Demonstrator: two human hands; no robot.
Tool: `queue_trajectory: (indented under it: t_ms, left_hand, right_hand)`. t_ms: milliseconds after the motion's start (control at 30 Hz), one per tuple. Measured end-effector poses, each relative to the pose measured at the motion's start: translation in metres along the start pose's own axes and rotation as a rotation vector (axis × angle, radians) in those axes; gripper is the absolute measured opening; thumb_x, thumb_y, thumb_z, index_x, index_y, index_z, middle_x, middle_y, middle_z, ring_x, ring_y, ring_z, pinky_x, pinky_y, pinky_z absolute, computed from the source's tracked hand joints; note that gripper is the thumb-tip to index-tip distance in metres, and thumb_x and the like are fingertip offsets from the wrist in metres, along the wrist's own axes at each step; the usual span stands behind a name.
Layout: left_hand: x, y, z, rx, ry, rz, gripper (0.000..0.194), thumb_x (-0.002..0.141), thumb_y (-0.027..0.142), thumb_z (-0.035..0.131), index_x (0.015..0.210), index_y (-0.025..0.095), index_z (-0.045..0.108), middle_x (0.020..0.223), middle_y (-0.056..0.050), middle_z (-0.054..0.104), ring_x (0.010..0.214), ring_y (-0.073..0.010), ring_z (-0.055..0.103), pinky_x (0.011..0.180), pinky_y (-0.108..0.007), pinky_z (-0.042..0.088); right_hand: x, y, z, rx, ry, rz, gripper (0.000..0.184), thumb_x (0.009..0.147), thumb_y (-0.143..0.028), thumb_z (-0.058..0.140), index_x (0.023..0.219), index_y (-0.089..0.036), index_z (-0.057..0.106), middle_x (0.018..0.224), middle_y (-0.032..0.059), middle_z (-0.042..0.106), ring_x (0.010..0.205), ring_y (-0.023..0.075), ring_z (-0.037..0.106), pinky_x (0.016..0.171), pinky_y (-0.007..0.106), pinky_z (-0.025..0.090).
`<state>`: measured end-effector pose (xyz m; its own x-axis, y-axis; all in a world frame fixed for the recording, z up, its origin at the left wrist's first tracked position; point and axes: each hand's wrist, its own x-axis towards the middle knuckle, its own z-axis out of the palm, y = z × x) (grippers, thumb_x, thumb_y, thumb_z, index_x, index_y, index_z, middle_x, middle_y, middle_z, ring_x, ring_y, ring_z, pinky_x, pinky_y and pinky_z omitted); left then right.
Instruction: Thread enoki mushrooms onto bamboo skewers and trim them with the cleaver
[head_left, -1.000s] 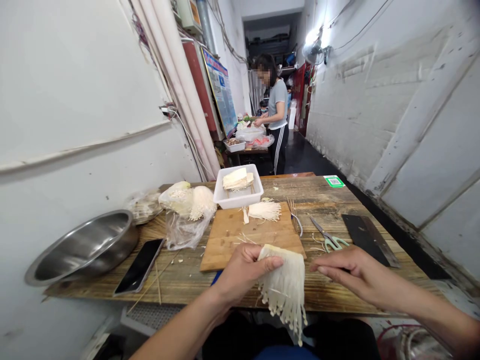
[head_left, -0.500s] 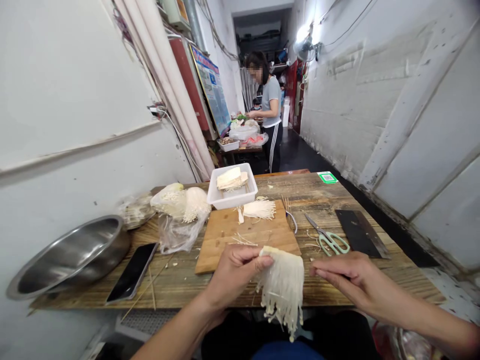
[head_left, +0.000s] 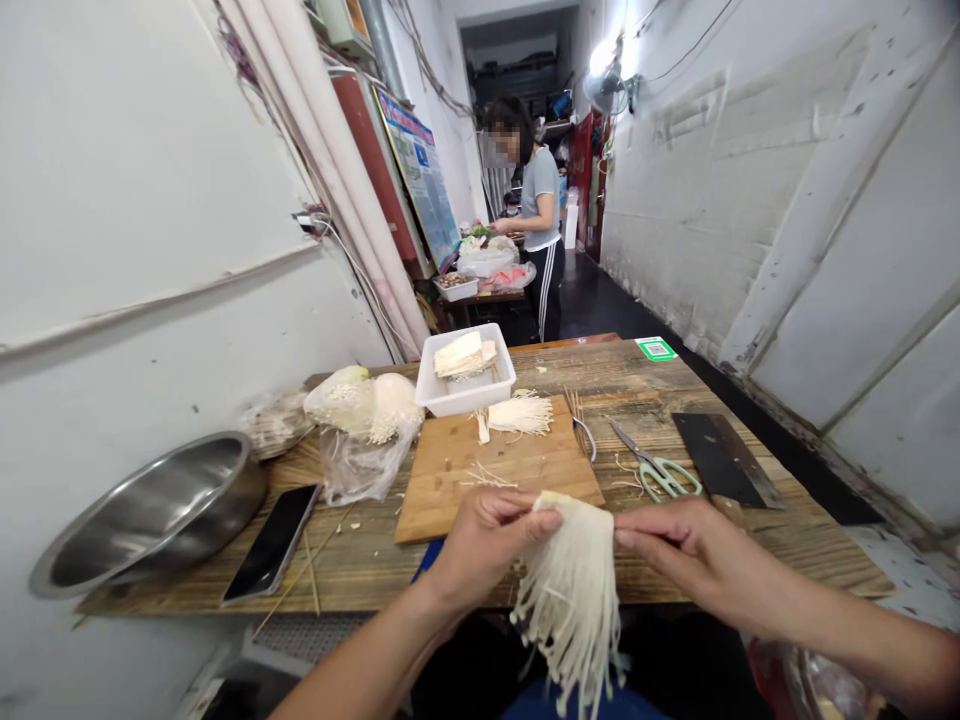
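Observation:
My left hand (head_left: pixel 501 535) pinches a flat bunch of enoki mushrooms (head_left: pixel 574 570) by its cut base, thumb in front. The pale stems hang down in a fan over the table's front edge. At the bunch's upper right edge, my right hand (head_left: pixel 675 540) has thumb and fingers pressed together, fingertips touching the mushrooms. What those fingertips pinch is hidden. Behind the hands lies a wooden cutting board (head_left: pixel 457 490) with another enoki bunch (head_left: pixel 521 413) and loose stems on it. A white plastic tray (head_left: pixel 442 402) beyond the board holds stacked enoki pieces (head_left: pixel 461 355).
Right of the board are thin sticks (head_left: pixel 576 410), green-handled scissors (head_left: pixel 667 478) and a cleaver (head_left: pixel 720 460). To the left sit bagged enoki (head_left: pixel 360 410), a phone (head_left: pixel 271 545) and a steel basin (head_left: pixel 157 510). A person (head_left: pixel 540 200) stands at a farther table.
My right hand has moved left, from apart to touching the edge of the enoki bunch. The bunch has shifted slightly right and its stems spread wider.

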<state>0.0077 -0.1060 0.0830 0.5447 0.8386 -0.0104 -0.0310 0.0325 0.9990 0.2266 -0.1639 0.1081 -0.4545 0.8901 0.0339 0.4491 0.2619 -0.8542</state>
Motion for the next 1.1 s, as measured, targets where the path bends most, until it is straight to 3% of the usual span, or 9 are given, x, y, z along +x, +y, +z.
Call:
queue_trajectory:
  t_ms: [133,267,400,600,700,800,900,1033,1100]
  left_hand:
    - [0.011,-0.003,-0.003,-0.013,-0.009,0.001,0.029,0.069,0.039,0.074,0.088,0.017,0.077,0.078,-0.006,0.075,0.066,-0.0155,0.062,0.065,-0.025,0.047]
    - [0.025,-0.010,-0.013,0.010,-0.053,-0.050,0.038,0.061,0.034,0.080,0.095,0.017,0.075,0.083,-0.005,0.074,0.072,-0.0153,0.062,0.068,-0.024,0.046]
    - [0.030,-0.014,-0.016,0.054,-0.010,-0.066,0.028,0.063,0.034,0.079,0.084,0.015,0.077,0.077,-0.005,0.074,0.066,-0.0144,0.061,0.064,-0.024,0.046]
    - [0.032,-0.015,-0.012,-0.088,0.059,-0.080,0.027,0.063,0.034,0.079,0.081,0.013,0.076,0.077,-0.006,0.074,0.065,-0.0149,0.062,0.067,-0.027,0.048]
    - [0.040,-0.014,-0.018,-0.019,0.069,-0.045,0.032,0.064,0.038,0.077,0.085,0.013,0.075,0.087,-0.009,0.074,0.080,-0.0206,0.065,0.076,-0.031,0.049]
    - [0.046,-0.014,-0.028,0.185,0.275,0.139,0.036,0.063,0.037,0.078,0.092,0.017,0.073,0.103,-0.010,0.072,0.105,-0.0245,0.060,0.095,-0.035,0.042]
    - [0.047,-0.018,-0.027,0.205,0.505,0.192,0.042,0.070,0.044,0.072,0.101,0.016,0.070,0.102,-0.011,0.071,0.103,-0.0251,0.061,0.096,-0.038,0.042]
    - [0.051,-0.030,-0.015,-0.150,0.334,0.050,0.049,0.075,0.052,0.065,0.102,0.012,0.067,0.099,-0.012,0.072,0.095,-0.0242,0.065,0.088,-0.037,0.048]
    - [0.058,-0.041,-0.013,-0.309,0.358,0.036,0.045,0.072,0.047,0.070,0.099,0.011,0.066,0.096,-0.010,0.072,0.092,-0.0225,0.066,0.086,-0.035,0.050]
  right_hand:
    - [0.005,0.005,-0.003,-0.221,0.083,-0.003,0.035,0.095,-0.034,0.038,0.074,-0.018,0.061,0.065,-0.0021,0.055,0.062,0.0121,0.050,0.060,0.023,0.039]
    - [0.017,0.013,-0.006,-0.323,0.087,-0.018,0.032,0.094,-0.029,0.038,0.077,-0.017,0.062,0.063,-0.0016,0.054,0.059,0.0115,0.048,0.057,0.022,0.036]
    - [0.031,0.020,-0.004,-0.311,0.051,-0.015,0.022,0.088,-0.031,0.050,0.086,-0.017,0.066,0.061,-0.0031,0.055,0.054,0.0101,0.045,0.050,0.021,0.031]
    - [0.043,0.029,-0.001,-0.219,0.097,-0.066,0.039,0.092,-0.038,0.044,0.073,-0.014,0.069,0.060,-0.0025,0.056,0.058,0.0109,0.051,0.056,0.022,0.037]
    - [0.044,0.034,-0.002,-0.255,0.158,-0.052,0.039,0.092,-0.040,0.045,0.074,-0.016,0.069,0.060,-0.0026,0.057,0.057,0.0115,0.052,0.055,0.022,0.037]
    - [0.046,0.040,0.001,-0.297,0.248,0.008,0.039,0.093,-0.038,0.041,0.078,-0.017,0.069,0.060,-0.0015,0.061,0.057,0.0141,0.055,0.054,0.024,0.038]
    - [0.054,0.047,0.017,-0.314,0.410,0.022,0.033,0.092,-0.026,0.038,0.100,-0.017,0.069,0.085,0.0061,0.072,0.073,0.0196,0.064,0.067,0.030,0.047]
    - [0.076,0.048,0.064,-0.358,0.452,0.038,0.044,0.087,-0.011,0.033,0.124,-0.008,0.057,0.119,0.0175,0.063,0.105,0.0244,0.061,0.092,0.037,0.045]
    - [0.089,0.047,0.090,-0.421,0.405,0.094,0.052,0.085,-0.007,0.030,0.135,-0.001,0.044,0.125,0.0227,0.058,0.112,0.0263,0.057,0.095,0.038,0.043]
